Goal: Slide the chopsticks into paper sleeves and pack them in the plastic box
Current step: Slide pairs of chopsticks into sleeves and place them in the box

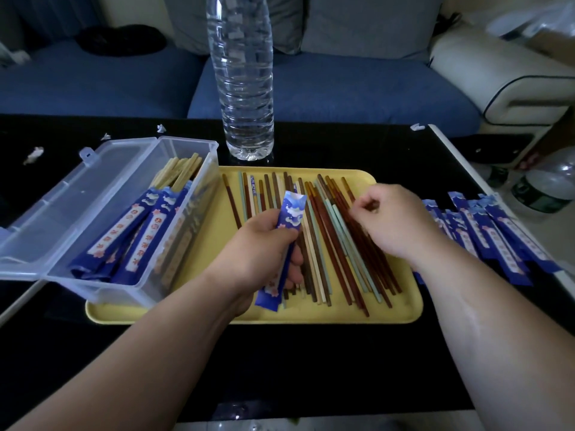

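A yellow tray (401, 309) holds several loose chopsticks (329, 244) in brown, red, cream and pale green. My left hand (261, 247) grips a blue paper sleeve (291, 216) upright over the tray's middle, its open mouth pointing away from me. My right hand (395, 222) hovers over the chopsticks on the tray's right side, its fingers curled and pinching at the dark red ones. The clear plastic box (199, 194) stands open on the tray's left, with several sleeved chopsticks (137, 231) lying inside.
A pile of blue paper sleeves (497, 241) lies right of the tray on the black table (311, 368). A tall clear water bottle (242, 76) stands just behind the tray. Paper scraps (34, 154) dot the far left. A blue sofa (93, 85) lies beyond.
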